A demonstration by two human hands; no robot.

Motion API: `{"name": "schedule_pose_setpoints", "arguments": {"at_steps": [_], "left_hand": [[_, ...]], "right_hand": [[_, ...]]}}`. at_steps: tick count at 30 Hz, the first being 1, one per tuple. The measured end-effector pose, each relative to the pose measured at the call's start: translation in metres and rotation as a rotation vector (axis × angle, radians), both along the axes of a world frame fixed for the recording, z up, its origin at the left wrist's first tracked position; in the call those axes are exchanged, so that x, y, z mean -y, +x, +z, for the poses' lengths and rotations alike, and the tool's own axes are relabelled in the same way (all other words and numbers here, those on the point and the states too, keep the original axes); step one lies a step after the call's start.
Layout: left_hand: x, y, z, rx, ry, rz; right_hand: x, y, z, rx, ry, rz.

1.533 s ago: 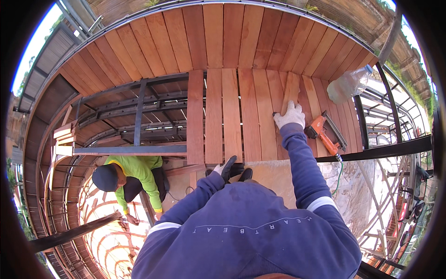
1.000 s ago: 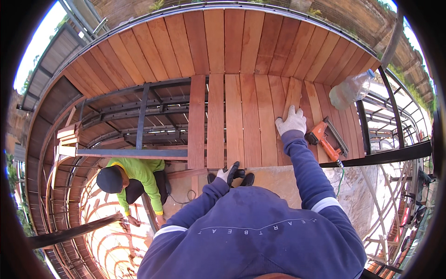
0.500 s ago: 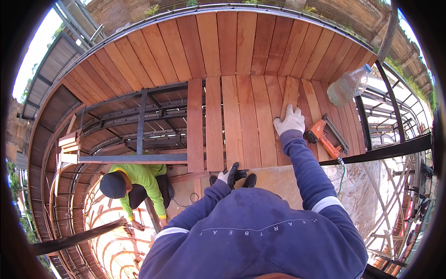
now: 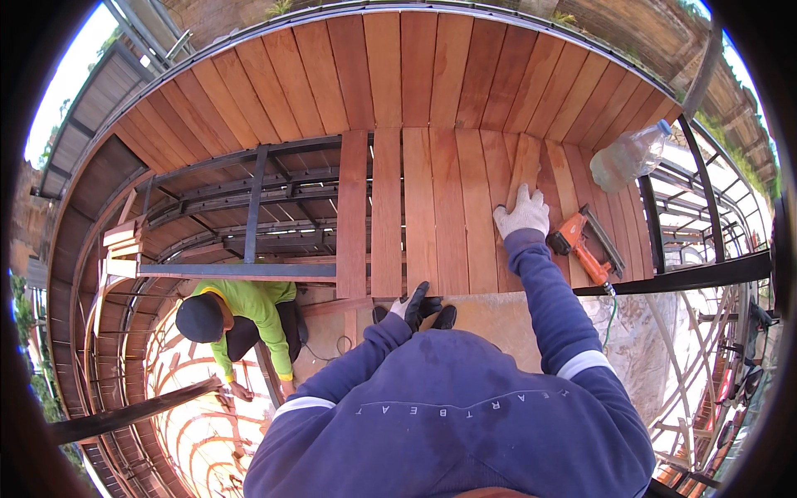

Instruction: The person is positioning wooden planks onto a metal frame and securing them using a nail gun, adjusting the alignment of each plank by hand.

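My right hand (image 4: 523,211), in a white knitted glove, lies with fingers spread on a reddish-brown wooden plank (image 4: 525,158) of the bench seat. At the near ends of the seat planks is my left hand (image 4: 418,305), in a glove with dark fingers. Its thumb points up against the plank edge and the other fingers stretch to the right; nothing shows in its grasp. An orange nail gun (image 4: 579,241) with a green hose rests on the planks just right of my right hand. Two more planks (image 4: 352,216) lie across the frame with gaps between them.
Dark metal framing (image 4: 253,203) is exposed left of the planks. A large plastic bottle (image 4: 628,159) stands tilted at the right. A wooden backrest (image 4: 386,70) curves along the far side. A co-worker in a green shirt (image 4: 257,315) bends at the lower left, beside a dark beam (image 4: 137,412).
The view has shifted slightly. Both my hands stay in nearly the same places on the planks, and the nail gun has not moved on the seat.
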State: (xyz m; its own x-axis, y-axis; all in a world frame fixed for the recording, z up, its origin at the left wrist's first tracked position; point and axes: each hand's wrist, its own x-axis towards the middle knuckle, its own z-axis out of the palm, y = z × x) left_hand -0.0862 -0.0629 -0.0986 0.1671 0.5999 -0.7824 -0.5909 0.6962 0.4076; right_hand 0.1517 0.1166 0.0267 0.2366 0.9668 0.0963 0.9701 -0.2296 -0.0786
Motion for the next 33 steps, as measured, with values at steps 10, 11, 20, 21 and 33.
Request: {"name": "schedule_pose_setpoints", "arguments": {"at_steps": [10, 11, 20, 21, 33], "left_hand": [[-0.003, 0.008, 0.004, 0.093, 0.107, -0.175], [-0.002, 0.009, 0.003, 0.074, 0.117, -0.157], [-0.005, 0.011, 0.007, 0.105, 0.107, -0.119], [-0.004, 0.011, 0.006, 0.118, 0.105, -0.110], [-0.005, 0.010, 0.010, 0.179, 0.063, -0.116]], "right_hand": [[-0.003, 0.005, -0.011, -0.016, 0.068, 0.034], [-0.001, 0.006, -0.012, 0.003, 0.060, 0.030], [-0.002, 0.003, -0.010, 0.022, 0.085, 0.024], [-0.001, 0.002, -0.009, 0.019, 0.084, 0.024], [-0.003, 0.004, -0.010, 0.012, 0.060, 0.025]]}}
